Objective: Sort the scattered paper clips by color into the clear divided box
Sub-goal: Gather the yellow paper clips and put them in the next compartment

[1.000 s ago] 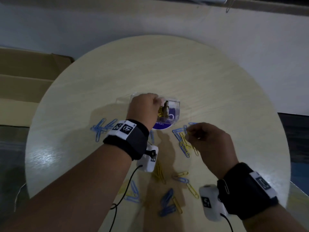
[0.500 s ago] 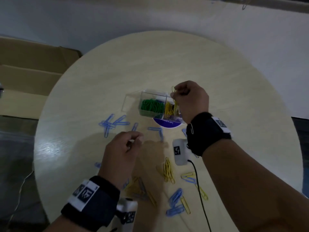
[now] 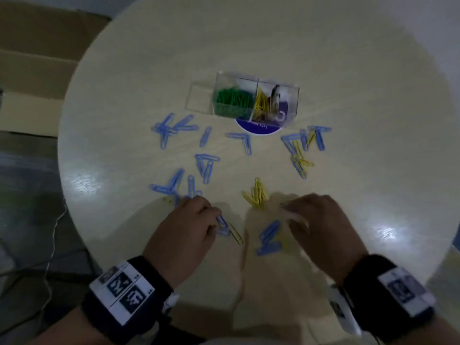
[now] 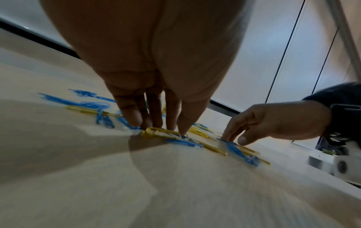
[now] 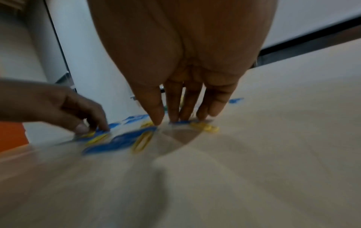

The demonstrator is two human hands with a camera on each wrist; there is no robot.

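Note:
The clear divided box point(image 3: 294, 100) stands at the middle of the round table, green clips point(image 3: 232, 100) in its left cell and yellow clips point(image 3: 261, 103) in the one beside it. Blue clips point(image 3: 171, 130) and yellow clips point(image 3: 257, 194) lie scattered in front of it. My left hand point(image 3: 211, 221) is low at the near edge, its straight fingertips point(image 4: 134, 120) touching a yellow clip point(image 4: 156, 131) and blue ones. My right hand point(image 3: 291, 212) is blurred; its fingertips point(image 5: 158, 118) touch the table among blue clips point(image 3: 270, 230) and yellow clips point(image 5: 205, 127).
A round purple label point(image 3: 258, 128) lies under the box's front. A flat clear lid point(image 3: 199, 100) lies left of the box. Cardboard point(image 3: 37, 70) and a thin cable point(image 3: 52, 245) are on the floor to the left. More mixed clips point(image 3: 302, 150) lie at the right.
My right hand has come back from the box's yellow cell to the near clips. My left hand has dropped its fingertips onto the clips near the table's front edge.

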